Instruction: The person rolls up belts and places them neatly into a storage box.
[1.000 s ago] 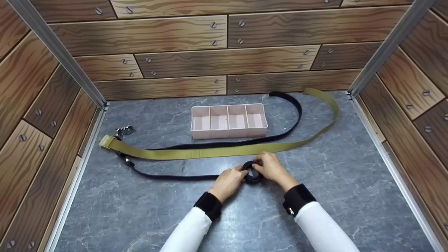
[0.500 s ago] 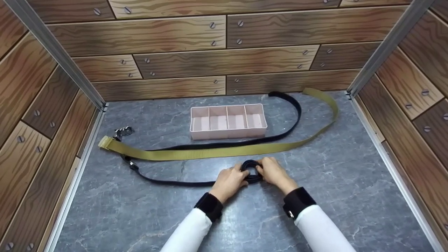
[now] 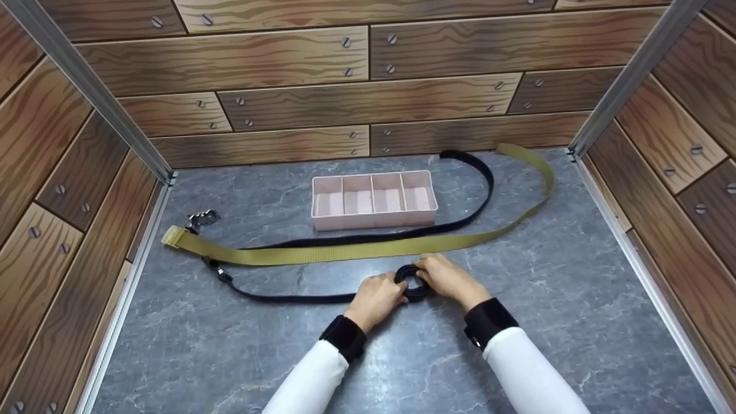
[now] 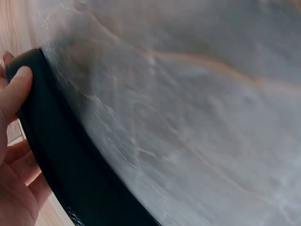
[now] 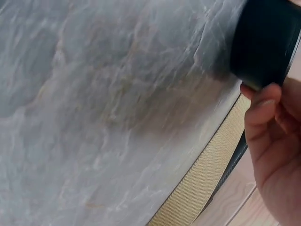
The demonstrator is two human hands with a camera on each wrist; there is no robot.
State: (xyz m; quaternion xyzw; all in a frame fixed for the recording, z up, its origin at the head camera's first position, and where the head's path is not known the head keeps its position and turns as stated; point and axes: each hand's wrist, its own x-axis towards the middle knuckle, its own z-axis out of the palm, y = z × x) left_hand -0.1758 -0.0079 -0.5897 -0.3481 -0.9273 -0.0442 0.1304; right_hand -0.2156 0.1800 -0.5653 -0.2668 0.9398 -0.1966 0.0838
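A black belt is partly rolled into a coil (image 3: 415,292) between the two hands, and its loose length (image 3: 299,299) runs left over the grey marbled surface to a small metal buckle (image 3: 223,275). At the coil's left side my left hand (image 3: 376,300) pinches the belt; the left wrist view shows the thumb on the dark strap (image 4: 70,141). My right hand (image 3: 451,280) pinches the coil's far right side with thumb and fingers. In the right wrist view the coil (image 5: 265,42) stands on edge above the fingertips (image 5: 265,106).
Behind the hands a yellow-olive webbing belt (image 3: 345,251) stretches across, curving back at the right. Another black belt (image 3: 486,172) lies beyond it, near a pale pink four-section tray (image 3: 374,221). A shiny metal piece (image 3: 204,217) lies left. Wood-patterned walls (image 3: 287,103) enclose the surface.
The right hand has shifted slightly around the coil's far side. The loose length and buckle of the held belt have slid a little to the right. The left hand still holds the coil.
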